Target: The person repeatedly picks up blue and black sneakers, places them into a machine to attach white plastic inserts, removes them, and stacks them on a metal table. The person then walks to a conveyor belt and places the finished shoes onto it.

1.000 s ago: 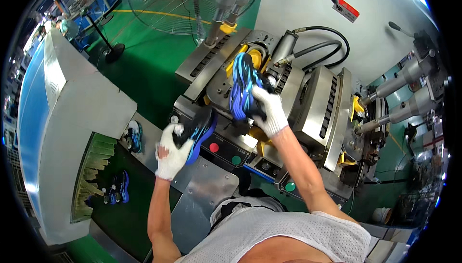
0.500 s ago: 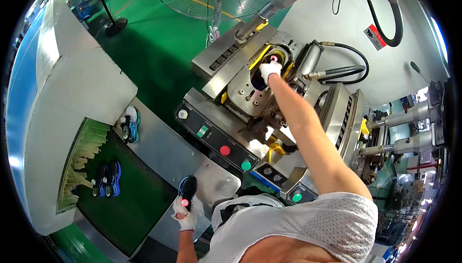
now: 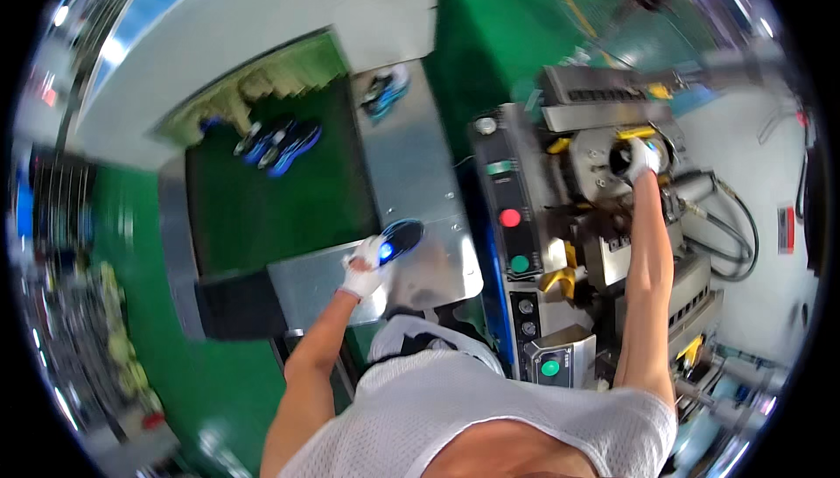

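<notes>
My left hand (image 3: 362, 270), in a white glove, is closed on one end of a dark shoe (image 3: 406, 236) with a blue edge. The shoe is at the metal ledge beside a green conveyor belt. A small blue light glows between glove and shoe. To the right, my right hand (image 3: 644, 158), also gloved, reaches into the round opening of a metal pressing machine (image 3: 588, 161). It is at a dark rounded thing (image 3: 619, 161) there, whose kind I cannot make out. Blur hides how those fingers are set.
On the green belt (image 3: 289, 215) sit dark shoes with blue soles (image 3: 287, 147), before a fringed curtain (image 3: 262, 80). Another shoe (image 3: 385, 91) rests on the far ledge. A control panel (image 3: 507, 189) with red and green buttons stands between ledge and machine. Hoses (image 3: 744, 224) hang at right.
My view has swung left, so the machine appears farther right and more of the belt shows. The left hand still holds the shoe and the right is still inside the machine. The lights turned from red to blue.
</notes>
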### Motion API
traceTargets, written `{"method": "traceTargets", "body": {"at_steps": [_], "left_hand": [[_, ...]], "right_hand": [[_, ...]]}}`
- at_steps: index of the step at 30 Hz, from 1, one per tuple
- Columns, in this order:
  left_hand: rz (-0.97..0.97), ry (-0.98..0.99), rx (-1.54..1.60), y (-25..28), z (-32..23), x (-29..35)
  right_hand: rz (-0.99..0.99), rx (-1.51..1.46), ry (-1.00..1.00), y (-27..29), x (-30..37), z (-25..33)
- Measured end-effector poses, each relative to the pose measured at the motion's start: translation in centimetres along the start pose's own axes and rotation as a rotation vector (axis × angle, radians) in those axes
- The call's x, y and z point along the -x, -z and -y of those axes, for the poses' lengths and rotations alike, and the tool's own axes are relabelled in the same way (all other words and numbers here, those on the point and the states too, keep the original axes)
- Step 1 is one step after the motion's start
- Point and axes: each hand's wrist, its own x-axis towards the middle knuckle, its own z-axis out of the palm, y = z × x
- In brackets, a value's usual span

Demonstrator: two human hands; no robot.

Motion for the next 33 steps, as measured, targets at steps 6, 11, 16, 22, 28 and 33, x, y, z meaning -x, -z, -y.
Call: {"method": "traceTargets", "body": {"at_steps": [6, 11, 16, 22, 28, 33], "left_hand": [[-0.081, -0.041, 0.158, -0.7, 1.4, 0.9], [0.196, -0.259, 0.475, 3.8, 2.9, -0.2], [-0.176, -0.259, 0.394, 8.5, 13.8, -6.0], [-0.572, 0.077, 0.045, 20.4, 23.8, -17.9], [-0.247, 0.161, -0.246, 15.1, 29.9, -21.4], [-0.241, 0.022, -0.185, 13.8, 27.0, -16.0]], "right_hand": [[0.064, 0.515, 0.639, -7.1, 33.5, 0.9], [0.119, 1.97, 0.66, -7.5, 39.2, -17.9], [0.209, 1.605, 0.449, -8.0, 39.2, -15.1], [0.218, 1.158, 0.344, -10.6, 47.6, -14.1], [0.519, 1.246, 0.144, -11.5, 51.7, -18.0], [0.46, 1.113, 0.012, -8.0, 56.2, -20.1]]}}
